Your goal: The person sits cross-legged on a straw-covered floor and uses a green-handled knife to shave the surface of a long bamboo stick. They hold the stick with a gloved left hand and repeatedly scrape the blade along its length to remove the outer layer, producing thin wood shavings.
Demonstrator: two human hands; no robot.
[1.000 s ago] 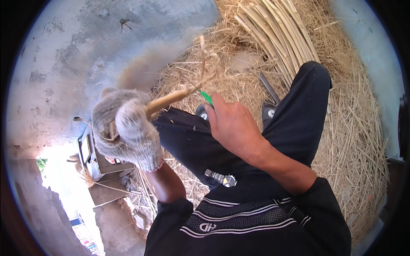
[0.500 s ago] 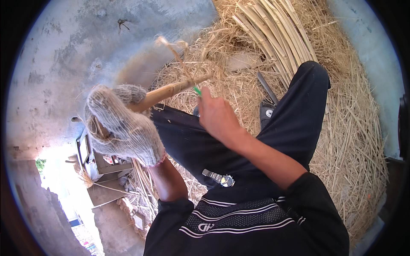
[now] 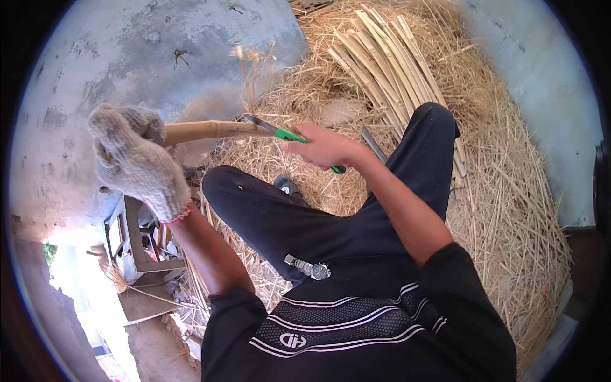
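My left hand (image 3: 137, 159), in a grey knitted glove, is closed round one end of a bamboo strip (image 3: 210, 130), which points to the right. In my bare right hand (image 3: 321, 149) is a green utility knife (image 3: 291, 135). Its dark blade lies against the strip near the far end. A thin curled shaving (image 3: 247, 76) stands up from the strip beside the blade. The gloved fingers hide the strip's left end.
Cut bamboo strips (image 3: 388, 70) lie in a bundle on straw-like shavings (image 3: 509, 210) ahead of me. A dark flat blade-like piece (image 3: 373, 144) rests by my right knee. A wristwatch (image 3: 312, 268) sits on my lap. A wooden stool-like frame (image 3: 149, 245) stands left, near a wall (image 3: 146, 57).
My left hand has moved left and up, drawing the strip with it and levelling it. The right hand has turned, so more of the knife and its blade shows.
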